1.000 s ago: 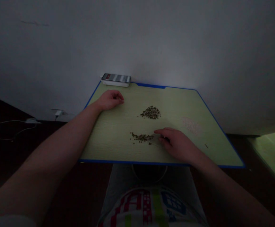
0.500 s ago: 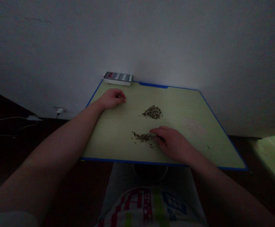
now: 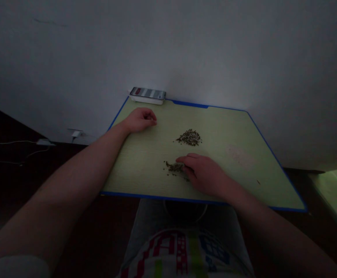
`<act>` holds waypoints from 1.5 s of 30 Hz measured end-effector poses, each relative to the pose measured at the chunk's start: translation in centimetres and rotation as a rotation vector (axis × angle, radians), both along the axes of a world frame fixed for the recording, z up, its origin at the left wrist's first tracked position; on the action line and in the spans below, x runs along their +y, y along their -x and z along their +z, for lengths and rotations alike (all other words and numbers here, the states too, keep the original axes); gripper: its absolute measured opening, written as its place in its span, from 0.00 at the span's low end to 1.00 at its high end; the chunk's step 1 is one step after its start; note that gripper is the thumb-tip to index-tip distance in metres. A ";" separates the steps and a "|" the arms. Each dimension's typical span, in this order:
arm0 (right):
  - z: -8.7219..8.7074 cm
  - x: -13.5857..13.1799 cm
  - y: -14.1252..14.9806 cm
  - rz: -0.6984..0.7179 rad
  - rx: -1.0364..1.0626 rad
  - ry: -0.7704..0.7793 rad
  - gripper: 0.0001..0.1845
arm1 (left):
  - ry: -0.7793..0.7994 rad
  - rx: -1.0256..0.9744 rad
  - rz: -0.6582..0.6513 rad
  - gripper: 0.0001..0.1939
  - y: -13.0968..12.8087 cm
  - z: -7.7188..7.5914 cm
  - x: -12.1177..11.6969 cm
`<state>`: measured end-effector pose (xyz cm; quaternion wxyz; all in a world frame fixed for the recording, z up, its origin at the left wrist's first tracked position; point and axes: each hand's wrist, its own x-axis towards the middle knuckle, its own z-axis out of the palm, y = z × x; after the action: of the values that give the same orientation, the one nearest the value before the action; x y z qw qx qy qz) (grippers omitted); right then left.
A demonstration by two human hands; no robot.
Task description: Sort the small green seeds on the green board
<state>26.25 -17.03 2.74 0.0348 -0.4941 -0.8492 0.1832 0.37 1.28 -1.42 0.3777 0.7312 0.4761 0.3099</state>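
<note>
Small dark brown grains, seed-like, lie in two heaps on a pale green table (image 3: 139,162) with a blue edge. Over the right end of the nearer, spread-out heap (image 3: 172,168) is my right hand (image 3: 204,173), palm down, index finger stretched out and thumb apart below it; its fingertips are among the grains. The farther heap (image 3: 190,138) sits beyond that hand, untouched by either one. My left hand (image 3: 141,119) rests at the table's left side, its fingers curled in toward the thumb, and I see nothing held in it.
A white box with a dark printed top (image 3: 148,95) stands at the back left corner against the wall. On the right lie a patch of pale, fine bits (image 3: 240,156) and a small sliver (image 3: 258,182). A plug (image 3: 76,134) and cables are at the lower left wall.
My right hand has moved slightly left over the nearer heap and now covers more of its right end. My left hand stays in place on the table. The whole view has shifted a little.
</note>
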 end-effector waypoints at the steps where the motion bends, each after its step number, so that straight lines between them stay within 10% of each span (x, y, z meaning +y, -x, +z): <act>1: 0.0 0.0 0.1 0.007 0.005 0.001 0.21 | -0.001 0.004 0.006 0.08 0.0 0.0 0.0; 32: -0.1 1.3 1.3 0.199 0.048 0.035 0.23 | -0.040 0.009 0.017 0.08 0.0 -0.2 0.1; 45: -0.4 -0.4 -1.6 0.075 0.094 0.040 0.21 | -0.070 0.048 0.014 0.09 0.0 0.1 0.0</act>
<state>27.85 -17.38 2.33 0.0578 -0.4533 -0.8607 0.2243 0.36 1.28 -1.37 0.3383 0.7479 0.4789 0.3113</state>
